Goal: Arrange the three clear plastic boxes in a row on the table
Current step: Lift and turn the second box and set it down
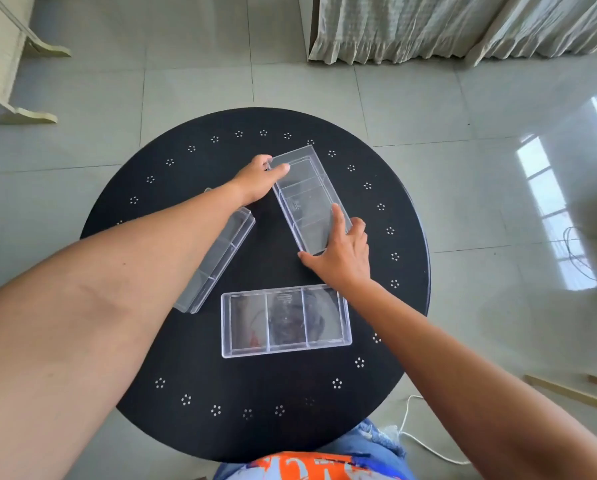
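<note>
Three clear plastic boxes with inner dividers lie on a round black table (255, 393). The far box (305, 195) lies at a slant near the table's middle back. My left hand (260, 178) grips its far left corner, and my right hand (342, 254) grips its near end. A second box (217, 258) lies slanted on the left, partly hidden under my left forearm. The third box (285, 320) lies crosswise nearest to me, with nothing touching it.
The table stands on a pale tiled floor. A white cord (425, 445) runs on the floor at the lower right near wooden strips (567, 393). Curtains (428, 26) hang at the back, and pale furniture legs (23, 112) stand at the upper left.
</note>
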### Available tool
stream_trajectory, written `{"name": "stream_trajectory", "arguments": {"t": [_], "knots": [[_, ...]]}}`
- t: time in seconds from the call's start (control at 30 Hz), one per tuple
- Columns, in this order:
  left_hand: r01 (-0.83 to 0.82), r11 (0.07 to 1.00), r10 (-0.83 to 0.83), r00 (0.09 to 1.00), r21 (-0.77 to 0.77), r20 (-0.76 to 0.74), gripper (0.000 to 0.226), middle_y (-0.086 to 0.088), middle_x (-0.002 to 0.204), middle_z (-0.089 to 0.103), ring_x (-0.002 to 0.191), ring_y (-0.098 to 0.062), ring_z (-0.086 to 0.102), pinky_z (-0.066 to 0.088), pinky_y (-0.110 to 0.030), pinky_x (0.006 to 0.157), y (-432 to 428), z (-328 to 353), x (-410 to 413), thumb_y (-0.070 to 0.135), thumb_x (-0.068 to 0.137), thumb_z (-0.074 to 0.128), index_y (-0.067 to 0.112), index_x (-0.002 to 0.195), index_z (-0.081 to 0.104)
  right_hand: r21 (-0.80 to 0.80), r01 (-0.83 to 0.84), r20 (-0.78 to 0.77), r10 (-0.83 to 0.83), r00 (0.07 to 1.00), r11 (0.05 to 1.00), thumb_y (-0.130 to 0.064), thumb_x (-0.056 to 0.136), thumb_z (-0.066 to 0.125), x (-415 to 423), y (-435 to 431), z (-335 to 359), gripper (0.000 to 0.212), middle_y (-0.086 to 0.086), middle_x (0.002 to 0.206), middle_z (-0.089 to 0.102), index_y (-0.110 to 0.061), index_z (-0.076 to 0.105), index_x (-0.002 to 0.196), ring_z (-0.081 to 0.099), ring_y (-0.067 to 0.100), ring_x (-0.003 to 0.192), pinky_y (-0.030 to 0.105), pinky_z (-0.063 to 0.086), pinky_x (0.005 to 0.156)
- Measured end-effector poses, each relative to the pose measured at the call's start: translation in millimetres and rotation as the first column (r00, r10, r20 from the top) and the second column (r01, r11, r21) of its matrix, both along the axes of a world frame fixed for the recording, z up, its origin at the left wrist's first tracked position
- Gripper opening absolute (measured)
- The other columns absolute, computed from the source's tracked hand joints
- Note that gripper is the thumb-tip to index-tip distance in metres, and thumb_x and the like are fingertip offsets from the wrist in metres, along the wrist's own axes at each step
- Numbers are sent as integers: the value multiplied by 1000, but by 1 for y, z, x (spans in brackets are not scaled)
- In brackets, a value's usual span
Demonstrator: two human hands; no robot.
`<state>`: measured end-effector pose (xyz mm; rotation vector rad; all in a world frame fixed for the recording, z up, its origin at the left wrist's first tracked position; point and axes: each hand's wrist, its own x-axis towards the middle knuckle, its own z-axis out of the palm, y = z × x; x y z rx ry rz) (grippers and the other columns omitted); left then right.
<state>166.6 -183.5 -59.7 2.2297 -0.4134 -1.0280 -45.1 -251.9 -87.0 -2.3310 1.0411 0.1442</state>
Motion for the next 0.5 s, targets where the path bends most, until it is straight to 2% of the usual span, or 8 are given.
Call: {"name": "stream_trajectory", "arguments": {"t": [0.07, 0.13, 0.2, 0.27, 0.37, 0.43, 0.5], "knots": [[-45, 998, 44, 999, -47, -12, 68, -1, 145, 48, 133, -16, 45, 32, -28, 104, -2, 2, -1, 59, 91, 51, 16, 143, 41, 80, 12, 68, -17, 998, 997, -56, 69, 77, -5, -9, 0, 109, 14, 148, 25, -33, 14, 155, 40, 37, 132, 44, 37, 113], [-76, 991, 75, 997, -107, -16, 61, 1, 137, 53, 124, -12, 48, 31, -26, 98, -6, 6, -2, 60, 91, 50, 17, 135, 47, 151, 22, 147, -45, 988, 988, -59, 66, 73, -10, -18, 1, 104, 7, 144, 27, -38, 18, 152, 49, 32, 128, 44, 41, 111], [-94, 981, 93, 996, -172, -12, 58, 2, 132, 54, 121, -11, 48, 30, -25, 96, -11, 11, -3, 61, 93, 46, 18, 131, 49, 247, 52, 212, -106, 971, 968, -58, 66, 72, -14, -26, 7, 95, -1, 137, 30, -42, 25, 147, 63, 24, 113, 38, 47, 103], [-102, 970, 100, 995, -223, -19, 59, 1, 134, 53, 121, -11, 47, 31, -27, 100, -15, 21, -4, 61, 94, 43, 18, 134, 48, 372, 85, 274, -196, 941, 924, -50, 72, 75, -15, -35, 14, 80, -5, 131, 34, -45, 35, 142, 68, 17, 99, 32, 49, 96], [-125, 955, 108, 991, -269, -77, 65, -1, 142, 51, 127, -21, 49, 36, -44, 101, -17, 38, -3, 66, 91, 42, 23, 139, 47, 535, 93, 326, -307, 894, 839, -55, 70, 71, -16, -50, 24, 63, 1, 125, 50, -46, 50, 129, 67, 15, 96, 38, 57, 88], [-157, 949, 127, 984, -273, -124, 72, 0, 139, 53, 124, -25, 52, 36, -52, 97, -16, 49, -2, 71, 82, 43, 27, 139, 49, 654, 81, 303, -359, 883, 752, -57, 66, 67, -16, -59, 31, 56, 3, 111, 59, -40, 59, 119, 66, 18, 89, 39, 61, 75], [-178, 941, 138, 979, -289, -152, 74, 0, 137, 54, 122, -25, 52, 34, -56, 99, -16, 55, -1, 69, 75, 45, 30, 136, 53, 773, 74, 263, -424, 867, 631, -55, 66, 66, -16, -71, 38, 53, 6, 92, 63, -33, 63, 115, 65, 27, 82, 43, 60, 70]]}}
